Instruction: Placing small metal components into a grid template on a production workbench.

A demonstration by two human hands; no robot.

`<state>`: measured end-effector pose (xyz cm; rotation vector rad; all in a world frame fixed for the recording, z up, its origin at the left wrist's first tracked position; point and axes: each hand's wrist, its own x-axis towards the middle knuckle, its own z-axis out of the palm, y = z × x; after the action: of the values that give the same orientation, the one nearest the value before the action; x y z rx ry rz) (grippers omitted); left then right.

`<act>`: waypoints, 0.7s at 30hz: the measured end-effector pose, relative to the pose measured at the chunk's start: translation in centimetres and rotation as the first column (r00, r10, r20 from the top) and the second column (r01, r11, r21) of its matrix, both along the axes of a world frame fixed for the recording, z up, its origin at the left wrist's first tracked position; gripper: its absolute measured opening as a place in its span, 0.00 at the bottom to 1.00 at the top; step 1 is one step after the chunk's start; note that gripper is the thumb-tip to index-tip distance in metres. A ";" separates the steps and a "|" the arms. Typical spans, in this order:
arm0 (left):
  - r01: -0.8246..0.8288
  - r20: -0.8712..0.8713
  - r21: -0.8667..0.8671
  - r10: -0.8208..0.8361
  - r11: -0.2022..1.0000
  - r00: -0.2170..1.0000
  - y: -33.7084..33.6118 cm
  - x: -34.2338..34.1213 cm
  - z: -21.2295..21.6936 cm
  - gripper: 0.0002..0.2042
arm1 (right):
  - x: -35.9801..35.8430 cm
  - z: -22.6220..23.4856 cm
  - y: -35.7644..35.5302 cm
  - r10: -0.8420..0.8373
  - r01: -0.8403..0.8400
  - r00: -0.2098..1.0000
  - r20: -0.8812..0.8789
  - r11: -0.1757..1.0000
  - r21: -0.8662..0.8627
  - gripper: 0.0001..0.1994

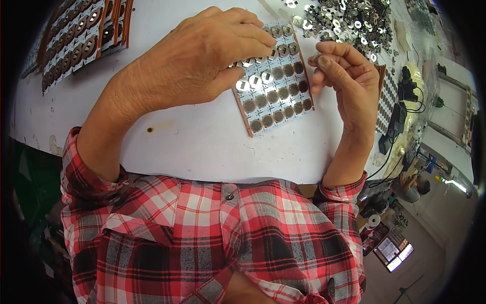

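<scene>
A light-blue circuit board panel (283, 104) with brown edge strips lies on the white table, bearing rows of round pads. Silver metal clips (254, 80) sit on some pads in its upper rows; the lower rows show bare dark discs. Over the panel's upper left arches my left hand (202, 55), thumb and fingers apart, fingertips touching or just above the clips. I see nothing held in it, though its underside is hidden. My right hand (349, 76), just off the panel's right edge, pinches a small metal clip (314, 59) between thumb and fingers.
Loose metal clips (349, 25) form a pile behind the panel. Stacked panels with round parts (76, 45) stand at the far left. Another panel (387, 96) lies at the right, beside black adapters and cables (400, 119). Farther right, a person (409, 187) sits near a lit screen (394, 251).
</scene>
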<state>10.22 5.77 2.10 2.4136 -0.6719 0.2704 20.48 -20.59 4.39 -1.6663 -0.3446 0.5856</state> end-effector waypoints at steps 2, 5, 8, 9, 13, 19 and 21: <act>0.001 0.023 0.002 -0.001 1.000 1.000 0.0 0.0 -0.2 0.23 | -0.8 -0.1 0.6 0.029 -0.028 0.999 -0.020 0.999 0.021 0.12; 0.000 0.057 -0.009 0.000 1.000 0.998 0.0 0.1 -0.5 0.23 | -1.8 -0.3 1.3 0.037 -0.036 0.999 0.014 0.998 -0.042 0.11; 0.078 -0.099 -0.094 -0.087 0.992 0.991 0.9 0.6 1.5 0.19 | -2.4 -0.7 1.7 0.073 -0.061 0.994 0.079 0.988 -0.139 0.09; 0.080 -0.101 -0.095 -0.090 0.992 0.991 0.9 0.6 1.5 0.19 | -2.5 -0.9 1.7 0.114 -0.087 0.984 0.139 0.979 -0.184 0.08; 0.140 0.277 -0.085 -0.111 0.987 0.954 1.1 1.7 -1.6 0.23 | -3.0 -0.9 2.3 0.178 -0.137 0.964 0.199 0.969 -0.205 0.07; -0.119 0.082 -0.016 0.120 0.993 0.989 -1.6 -0.7 0.0 0.25 | -3.8 -1.0 2.8 0.140 -0.059 0.941 0.309 0.964 -0.257 0.08; -0.130 0.098 -0.018 0.131 0.991 0.986 -1.8 -0.8 -0.2 0.26 | -3.8 -0.8 2.6 0.179 -0.084 0.932 0.316 0.953 -0.292 0.07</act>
<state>9.38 4.02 1.94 2.4494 -0.5542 0.4498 16.71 -17.95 3.60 -2.0296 -0.6564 0.4571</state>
